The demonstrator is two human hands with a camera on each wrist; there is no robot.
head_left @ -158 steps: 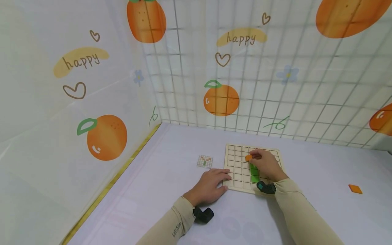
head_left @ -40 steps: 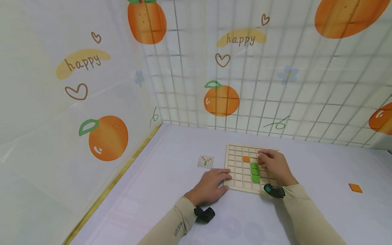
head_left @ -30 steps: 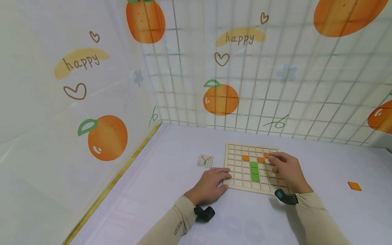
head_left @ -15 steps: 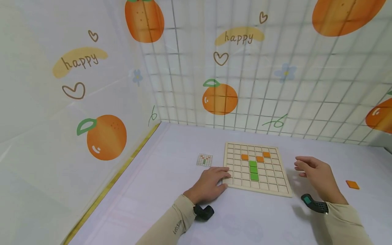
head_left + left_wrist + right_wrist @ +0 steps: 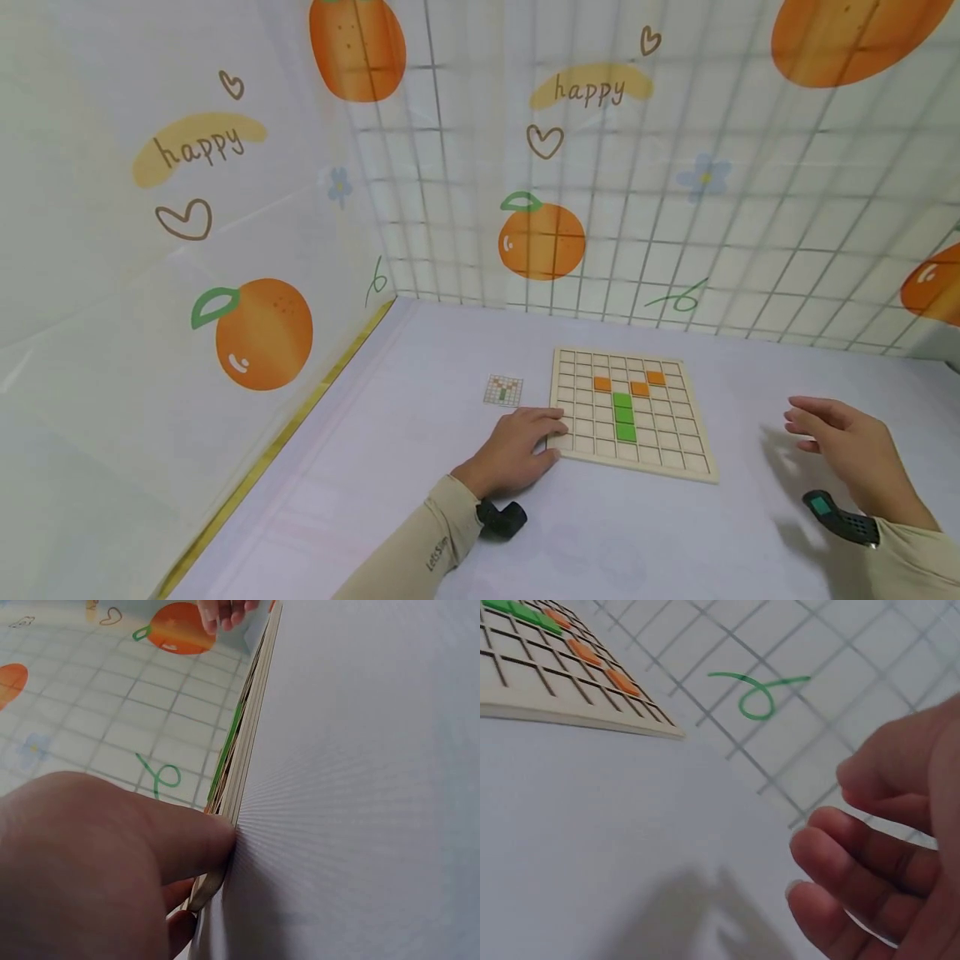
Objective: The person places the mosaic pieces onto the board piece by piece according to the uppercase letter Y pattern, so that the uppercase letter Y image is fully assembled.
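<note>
A square wooden grid board (image 5: 670,437) lies on the table in the head view. Three green tiles (image 5: 624,416) form a column in it. Above them sit three orange tiles: one at left (image 5: 602,384), one right of the column (image 5: 639,389) and one farther up right (image 5: 656,378). My left hand (image 5: 513,450) rests at the board's near left corner, fingertips over its left edge and thumb against the corner. Off to the right, my right hand (image 5: 855,446) hovers over the table, fingers loosely bent, holding nothing.
A small pattern card (image 5: 503,390) printed with a coloured grid lies left of the board. Behind the table (image 5: 600,533) stands a wire grid (image 5: 637,208) covered by a sheet printed with oranges. Another sheet wall (image 5: 187,350) rises at left.
Orange tiles have come to lie on the board, the last two right of the green column. My right hand has left the board and moved right, now covering the loose orange tile's spot. My left hand stays.
</note>
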